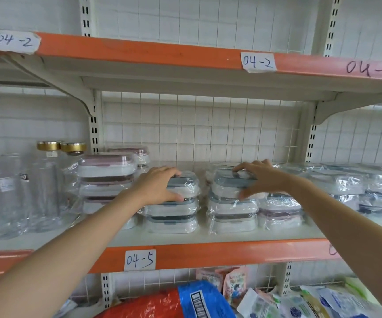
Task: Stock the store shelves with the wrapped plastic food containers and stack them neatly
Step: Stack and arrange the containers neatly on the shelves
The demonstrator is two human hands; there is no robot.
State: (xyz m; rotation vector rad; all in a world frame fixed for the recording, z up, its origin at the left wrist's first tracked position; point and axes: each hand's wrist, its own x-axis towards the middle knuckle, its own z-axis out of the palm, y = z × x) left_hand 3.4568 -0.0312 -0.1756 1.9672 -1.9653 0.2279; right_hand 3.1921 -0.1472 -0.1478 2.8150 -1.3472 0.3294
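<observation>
store shelving with orange front edges and a white wire grid behind fills the frame; the middle shelf [208, 235], tagged with a handwritten label [140, 260] reading 04-5, runs across the centre. at far left stand clear glass jars [45, 191], two with gold lids. next comes a stack of pink-lidded wrapped containers [105, 182], three high. at centre left, the left hand [160, 187] grips the top container of a blue-lidded stack [174, 203]: fingers curl over the lid and the thumb presses the near side. just right of centre, the right hand [259, 177] holds the top container of a second blue-lidded stack [232, 203], fingers spread across the lid and thumb on the front wall. a lower stack [279, 210] sits just beside it, and more wrapped containers [346, 187] run off the right edge.

the step looks like seating and squaring the top containers on their stacks. the next move probably calls for nudging each into line with the ones beneath, then letting go without dragging the loose wrap.

glare on the wrap blurs edges, so how well the stacks align is hard to tell. the left forearm hides the stack's lower left corner. bagged goods [277, 304] fill the lower frame, cut off at the bottom.
</observation>
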